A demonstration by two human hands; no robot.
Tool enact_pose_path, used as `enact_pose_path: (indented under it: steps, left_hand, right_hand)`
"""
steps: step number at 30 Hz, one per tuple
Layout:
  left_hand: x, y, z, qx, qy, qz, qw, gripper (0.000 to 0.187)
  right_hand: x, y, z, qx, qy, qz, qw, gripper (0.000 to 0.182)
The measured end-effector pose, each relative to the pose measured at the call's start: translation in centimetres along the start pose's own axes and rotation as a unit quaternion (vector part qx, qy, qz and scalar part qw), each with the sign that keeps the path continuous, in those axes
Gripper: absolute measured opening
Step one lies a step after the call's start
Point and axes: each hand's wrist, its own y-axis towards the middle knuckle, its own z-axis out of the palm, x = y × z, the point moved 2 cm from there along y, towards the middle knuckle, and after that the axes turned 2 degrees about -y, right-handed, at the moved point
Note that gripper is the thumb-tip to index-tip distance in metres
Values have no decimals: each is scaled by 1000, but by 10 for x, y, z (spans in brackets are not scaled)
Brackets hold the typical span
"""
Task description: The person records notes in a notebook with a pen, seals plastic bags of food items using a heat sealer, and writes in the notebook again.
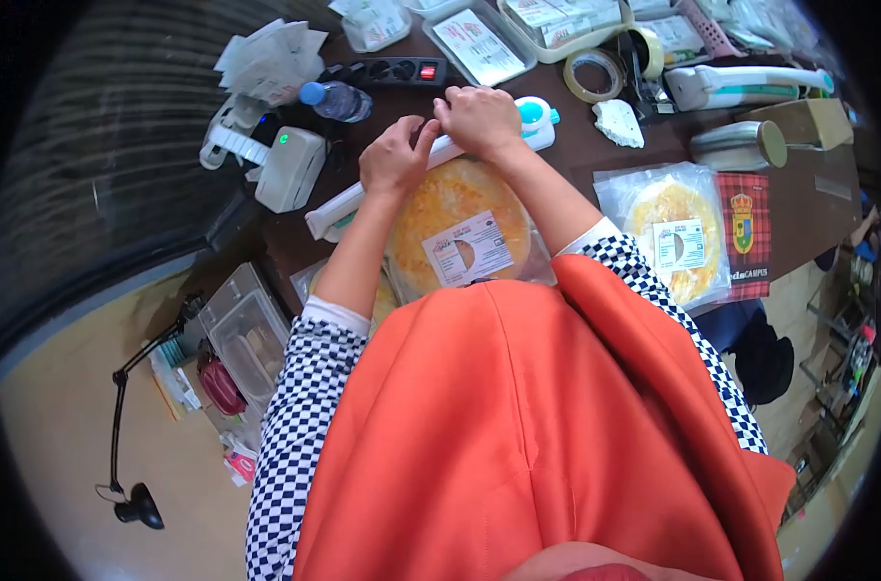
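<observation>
The dark table (576, 147) is bearing a long white device (540, 136), which is lying aslant. Just nearer the body, a bagged golden disc (450, 198) is lying flat, looking round and mottled. The left hand (394, 160) and right hand (479, 118) are bending over the device, fingers curling; I cannot tell whether they're pinching anything. Labelling is seemingly done, the label (468, 249) showing; the hands are hiding whether the bag's far edge is needing closure

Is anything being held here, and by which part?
It can't be told: the left hand and right hand lie over the middle of the long white plastic device with teal trim, any grip unclear.
</observation>
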Motion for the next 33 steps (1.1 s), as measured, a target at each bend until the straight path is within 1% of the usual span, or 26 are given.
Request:
enact_pose_path:
  steps: [1, 3, 4, 5, 7, 8, 9, 10, 11, 12, 13, 14, 15, 16, 17, 19, 21, 22, 25, 26, 27, 29, 30, 31, 32, 33]
  left_hand:
    - [7, -1, 2, -12, 0, -4, 1000, 40]
    - [13, -9, 0, -187, -54, 206, 959, 31]
    - [9, -23, -8, -214, -22, 209, 954, 28]
    - [8, -42, -9, -221, -20, 205, 953, 28]
    - [10, -86, -7, -313, -22, 87, 946, 34]
    - [17, -110, 1, -311, -19, 19, 950, 37]
    - [26, -131, 11, -309, -17, -48, 950, 41]
    - [33, -149, 20, -314, -16, -48, 948, 41]
    - [40, -163, 29, -262, -105, -101, 954, 44]
    - [48, -171, 38, -205, -194, -151, 947, 48]
    - [45, -174, 33, -206, -194, -149, 947, 48]
    - [41, -175, 26, -162, -298, -159, 927, 51]
    - [35, -176, 22, -116, -398, -167, 895, 54]
    - [30, -176, 20, -116, -400, -162, 895, 54]
    - [24, -173, 20, -77, -410, -146, 897, 56]
    - [11, -173, 27, -30, -420, -124, 898, 58]
    - [-8, -170, 47, 44, -433, -66, 898, 58]
    - [-30, -173, 49, 69, -483, -37, 872, 60]
    - [-79, -179, 61, 151, -489, 28, 859, 60]
    - [-94, -181, 66, 199, -563, 40, 801, 63]
    - [-102, -182, 67, 208, -565, 44, 797, 63]
    - [-114, -184, 64, 189, -426, 134, 875, 64]
    - [-116, -185, 61, 170, -435, 139, 873, 61]
    - [-113, -185, 60, 171, -436, 142, 872, 61]
    - [-105, -186, 56, 149, -415, 136, 887, 58]
    - [-95, -187, 52, 125, -394, 129, 901, 55]
  right_hand:
    - [0, -2, -3, -4, 0, -12, 1000, 28]
    - [0, -10, -12, -91, 68, -114, 987, 23]
    - [-1, -18, -17, -102, 100, -150, 978, 13]
    - [-4, -28, -25, -102, 101, -159, 977, 13]
    - [-5, -52, -42, -98, 96, -279, 951, 18]
    - [-7, -66, -51, -100, 96, -286, 948, 18]
    - [-10, -82, -57, -107, 63, -277, 953, 31]
    - [-10, -99, -59, -113, 30, -265, 957, 45]
    - [-10, -115, -57, -115, 30, -267, 956, 45]
    - [-15, -130, -50, -98, 92, -155, 979, 55]
    - [-23, -142, -38, -79, 152, -38, 984, 66]
    - [-27, -150, -30, -43, 243, 52, 968, 74]
    - [-34, -156, -27, -46, 241, 52, 968, 74]
    - [-37, -159, -32, 10, 266, 105, 958, 74]
    - [-40, -162, -36, 65, 290, 158, 942, 73]
    - [-55, -165, -53, 123, 281, 225, 925, 71]
    - [-71, -174, -83, 92, 277, 258, 921, 73]
    - [-99, -182, -83, 94, 365, 296, 878, 72]
    - [-159, -207, -134, 29, 416, 283, 864, 64]
    - [-187, -215, -144, 39, 423, 294, 856, 64]
    - [-207, -223, -158, 42, 405, 300, 862, 67]
    - [-246, -234, -167, 31, 171, 245, 954, 70]
    - [-251, -241, -163, 28, 169, 248, 953, 70]
    - [-239, -241, -164, 2, 6, 254, 967, 68]
    - [-227, -242, -164, -21, -157, 253, 955, 67]
    - [-221, -247, -150, -21, -158, 253, 954, 67]
